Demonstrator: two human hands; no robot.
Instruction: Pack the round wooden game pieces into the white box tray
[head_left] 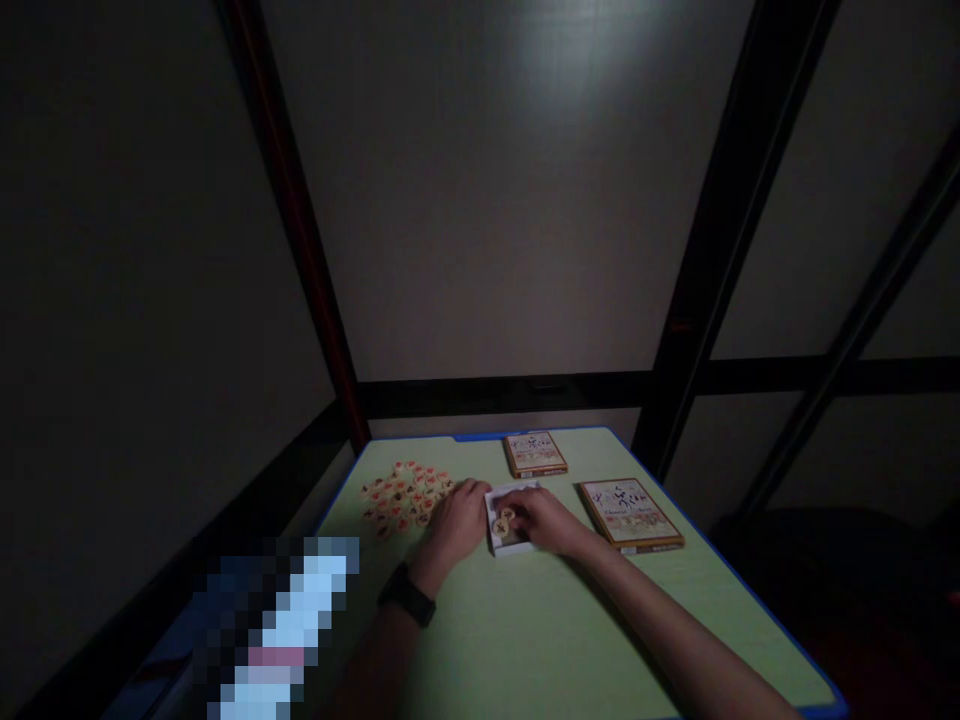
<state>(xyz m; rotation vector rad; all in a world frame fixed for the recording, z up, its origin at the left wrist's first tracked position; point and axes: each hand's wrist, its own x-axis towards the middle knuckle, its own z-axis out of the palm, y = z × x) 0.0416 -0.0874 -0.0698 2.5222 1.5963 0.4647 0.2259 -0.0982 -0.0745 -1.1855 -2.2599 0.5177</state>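
Note:
On the green table [570,620] a small white box [507,522] holds a few round wooden game pieces. My left hand [454,525], with a black watch on its wrist, rests with curled fingers against the box's left side. From the right, my right hand [546,520] closes over the box, its fingertips at the pieces inside. A spread of several round pieces [401,493] with red and black marks lies just left of my left hand.
Two flat printed game boxes lie on the table, one at the back [535,453] and one at the right [630,513]. The table has a blue edge. Dark frame bars and grey panels stand behind. A pixelated patch sits at the lower left.

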